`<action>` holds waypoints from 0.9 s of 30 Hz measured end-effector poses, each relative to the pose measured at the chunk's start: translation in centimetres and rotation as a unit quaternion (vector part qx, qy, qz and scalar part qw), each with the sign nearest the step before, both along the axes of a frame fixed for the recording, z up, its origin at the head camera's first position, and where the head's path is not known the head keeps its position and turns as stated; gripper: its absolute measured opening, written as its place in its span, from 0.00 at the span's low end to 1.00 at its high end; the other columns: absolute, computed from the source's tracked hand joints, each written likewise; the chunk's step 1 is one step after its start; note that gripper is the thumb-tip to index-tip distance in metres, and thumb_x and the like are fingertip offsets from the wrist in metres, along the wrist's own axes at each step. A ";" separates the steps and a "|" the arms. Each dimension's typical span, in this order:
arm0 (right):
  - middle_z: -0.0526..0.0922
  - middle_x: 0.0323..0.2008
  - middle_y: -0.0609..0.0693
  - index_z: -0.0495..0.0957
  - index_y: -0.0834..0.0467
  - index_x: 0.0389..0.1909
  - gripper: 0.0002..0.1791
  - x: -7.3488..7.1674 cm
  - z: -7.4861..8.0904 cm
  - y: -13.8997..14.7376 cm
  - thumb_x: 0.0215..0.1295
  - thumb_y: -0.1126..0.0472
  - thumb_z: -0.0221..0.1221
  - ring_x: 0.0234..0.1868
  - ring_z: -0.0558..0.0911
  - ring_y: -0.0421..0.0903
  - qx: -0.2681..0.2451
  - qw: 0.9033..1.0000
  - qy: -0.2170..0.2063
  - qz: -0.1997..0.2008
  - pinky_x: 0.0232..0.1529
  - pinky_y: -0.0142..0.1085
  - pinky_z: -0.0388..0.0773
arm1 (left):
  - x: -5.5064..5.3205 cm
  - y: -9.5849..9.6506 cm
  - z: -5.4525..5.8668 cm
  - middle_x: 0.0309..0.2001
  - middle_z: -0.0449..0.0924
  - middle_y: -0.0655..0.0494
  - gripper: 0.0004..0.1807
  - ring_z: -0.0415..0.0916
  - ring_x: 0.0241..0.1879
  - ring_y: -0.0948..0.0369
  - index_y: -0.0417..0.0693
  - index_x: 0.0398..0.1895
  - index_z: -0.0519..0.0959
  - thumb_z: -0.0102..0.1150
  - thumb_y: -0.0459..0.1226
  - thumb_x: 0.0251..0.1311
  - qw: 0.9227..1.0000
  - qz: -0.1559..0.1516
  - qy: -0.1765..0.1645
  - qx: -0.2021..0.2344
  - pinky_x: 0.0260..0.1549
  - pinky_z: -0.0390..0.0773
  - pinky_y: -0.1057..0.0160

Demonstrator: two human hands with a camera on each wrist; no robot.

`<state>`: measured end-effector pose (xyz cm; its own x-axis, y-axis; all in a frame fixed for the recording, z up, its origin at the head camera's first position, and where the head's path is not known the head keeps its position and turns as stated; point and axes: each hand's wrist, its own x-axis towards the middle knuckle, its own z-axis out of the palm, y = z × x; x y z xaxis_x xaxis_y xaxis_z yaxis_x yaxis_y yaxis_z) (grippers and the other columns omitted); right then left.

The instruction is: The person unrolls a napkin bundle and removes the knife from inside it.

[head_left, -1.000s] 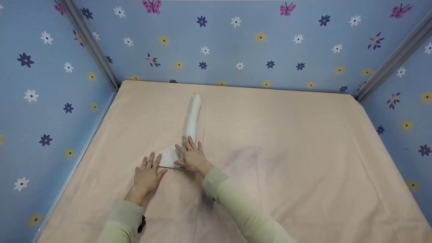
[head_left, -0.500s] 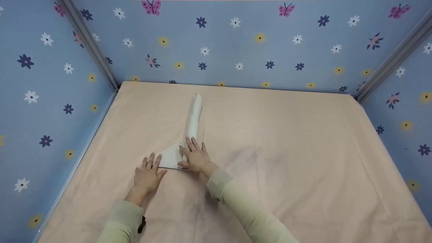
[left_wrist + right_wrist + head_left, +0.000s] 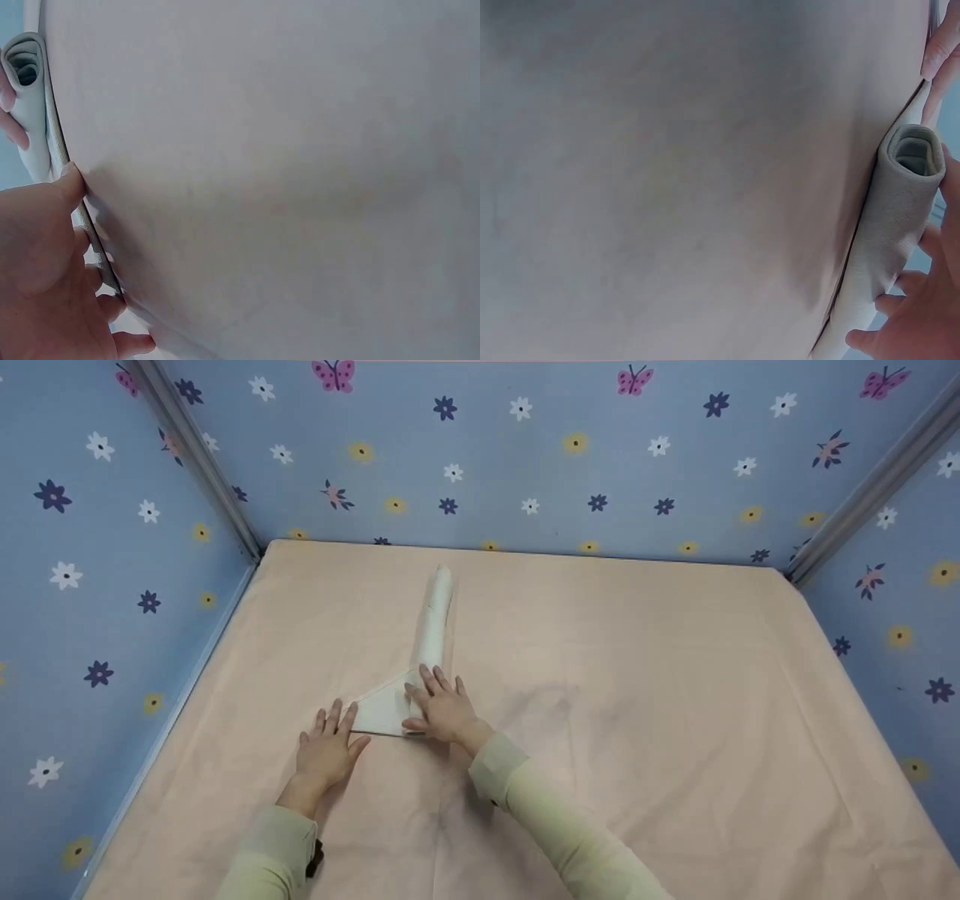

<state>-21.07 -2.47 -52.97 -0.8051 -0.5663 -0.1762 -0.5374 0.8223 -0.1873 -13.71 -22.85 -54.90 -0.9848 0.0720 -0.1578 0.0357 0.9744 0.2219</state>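
A pale, thick sheet of soft material (image 3: 379,714), shaped like a mat, lies partly flat on the cloth, and its right side is coiled into a long roll (image 3: 433,622). The spiral layers at the roll's near end (image 3: 915,157) show in the right wrist view. My left hand (image 3: 324,754) rests with spread fingers at the flat part's left corner. My right hand (image 3: 446,712) lies over the near part of the roll with its fingers extended, covering some of it. In the left wrist view, my left thumb (image 3: 71,184) touches the sheet's near edge.
A peach cloth (image 3: 637,660) with faint creases covers the table. Blue flowered panels (image 3: 525,457) enclose the back and sides, with grey metal posts (image 3: 199,457) at the corners.
My right hand and the roll have shifted slightly right, and more of the flat sheet shows between my hands. The left hand has stayed in place.
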 end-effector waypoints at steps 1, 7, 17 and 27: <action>0.39 0.69 0.51 0.51 0.44 0.67 0.37 0.0 0.0 0.1 0.59 0.34 0.43 0.68 0.41 0.49 -0.003 1.000 -0.002 -0.001 0.62 0.52 0.45 | 0.0 0.0 0.0 0.67 0.41 0.37 0.34 0.39 0.64 0.38 0.43 0.68 0.47 0.38 0.51 0.65 1.000 0.000 0.000 -0.001 0.51 0.49 0.32; 0.40 0.69 0.52 0.50 0.44 0.67 0.37 -0.1 0.0 0.7 0.59 0.34 0.43 0.68 0.42 0.50 -0.009 1.000 -0.009 -0.002 0.62 0.53 0.46 | 0.0 0.0 0.1 0.67 0.42 0.37 0.34 0.40 0.63 0.38 0.42 0.68 0.47 0.38 0.51 0.65 1.000 -0.001 0.004 -0.003 0.52 0.49 0.33; 0.40 0.69 0.53 0.49 0.45 0.68 0.38 0.0 0.2 1.8 0.59 0.35 0.45 0.67 0.44 0.50 -0.025 0.999 -0.025 -0.004 0.62 0.53 0.45 | 0.0 0.1 0.2 0.67 0.42 0.37 0.34 0.40 0.63 0.38 0.41 0.68 0.48 0.38 0.50 0.65 1.000 -0.002 0.009 0.004 0.52 0.49 0.33; 0.43 0.68 0.53 0.50 0.46 0.68 0.38 0.1 0.3 2.8 0.58 0.36 0.45 0.67 0.46 0.51 -0.030 0.999 -0.030 -0.002 0.61 0.54 0.47 | 0.1 0.1 0.1 0.67 0.43 0.37 0.34 0.40 0.63 0.38 0.41 0.67 0.49 0.39 0.50 0.65 1.000 -0.002 0.009 0.012 0.52 0.49 0.33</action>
<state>-20.98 0.32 -52.66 -0.7962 -0.5744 -0.1904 -0.5209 0.8107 -0.2674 -13.58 -22.75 -54.80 -0.9871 0.0798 -0.1387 0.0440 0.9688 0.2441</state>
